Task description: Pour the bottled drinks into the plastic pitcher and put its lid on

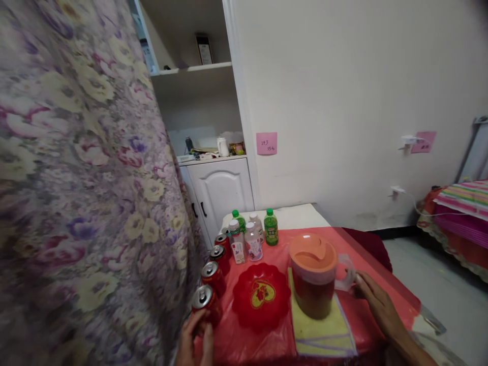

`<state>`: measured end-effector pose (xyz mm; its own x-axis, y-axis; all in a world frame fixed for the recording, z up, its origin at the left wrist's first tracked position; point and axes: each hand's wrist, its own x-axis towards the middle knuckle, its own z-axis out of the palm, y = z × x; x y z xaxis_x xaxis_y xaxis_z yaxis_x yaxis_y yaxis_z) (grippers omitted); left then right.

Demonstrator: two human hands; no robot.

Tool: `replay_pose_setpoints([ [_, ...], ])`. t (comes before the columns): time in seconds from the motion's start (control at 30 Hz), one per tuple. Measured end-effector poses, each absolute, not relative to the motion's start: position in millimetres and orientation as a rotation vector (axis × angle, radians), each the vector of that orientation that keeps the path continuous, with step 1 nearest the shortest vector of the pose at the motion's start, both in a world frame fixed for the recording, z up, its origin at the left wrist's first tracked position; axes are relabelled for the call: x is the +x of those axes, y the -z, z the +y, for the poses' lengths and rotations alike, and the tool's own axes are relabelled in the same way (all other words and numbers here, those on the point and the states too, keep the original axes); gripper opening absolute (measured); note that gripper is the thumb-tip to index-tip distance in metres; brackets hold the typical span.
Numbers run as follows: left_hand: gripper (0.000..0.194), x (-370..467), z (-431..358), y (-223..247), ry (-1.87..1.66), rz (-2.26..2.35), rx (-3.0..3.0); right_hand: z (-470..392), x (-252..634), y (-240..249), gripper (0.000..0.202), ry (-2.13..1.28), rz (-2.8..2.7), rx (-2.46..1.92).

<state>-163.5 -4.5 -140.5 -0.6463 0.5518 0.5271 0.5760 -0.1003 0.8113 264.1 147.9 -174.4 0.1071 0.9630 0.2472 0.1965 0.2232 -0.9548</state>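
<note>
A clear plastic pitcher with an orange lid and dark liquid inside is upright over a yellow cloth. My right hand has its fingers closed at the pitcher's handle, on the right side. My left hand is at the table's near left, thumb and fingers apart, close against the nearest red drink can; whether it touches the can is unclear. Behind that one, more red cans stand in a row. Between the hands lies a red scalloped plate with a yellow heart design.
Toward the back stand green-capped bottles and white-capped bottles. A red cover lies on the table. A floral curtain hangs close on the left. A white cabinet and wall are behind.
</note>
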Motion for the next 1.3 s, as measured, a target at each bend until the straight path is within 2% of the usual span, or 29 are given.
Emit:
replay_pose_setpoints([
  [0.13,0.063,-178.0,-8.8,123.7,2.037,-2.154,-1.001,147.9,265.9,177.7,0.042,-0.862,-1.345,-1.232],
  [0.23,0.072,-182.2,-3.7,122.8,2.141,-2.316,-1.015,148.6,266.1,180.4,0.043,-0.865,-1.341,-1.250],
  [0.53,0.097,-199.5,29.0,172.2,2.382,-2.291,-1.139,148.0,266.0,179.7,0.046,-0.907,-1.346,-1.268],
  [0.97,0.091,-211.7,36.6,184.3,2.297,-2.419,-1.203,149.6,265.1,184.9,0.047,-0.907,-1.335,-1.213],
  [1.3,0.087,-205.7,36.1,174.7,2.231,-2.451,-1.191,150.1,264.7,186.1,0.045,-0.876,-1.357,-1.221],
])
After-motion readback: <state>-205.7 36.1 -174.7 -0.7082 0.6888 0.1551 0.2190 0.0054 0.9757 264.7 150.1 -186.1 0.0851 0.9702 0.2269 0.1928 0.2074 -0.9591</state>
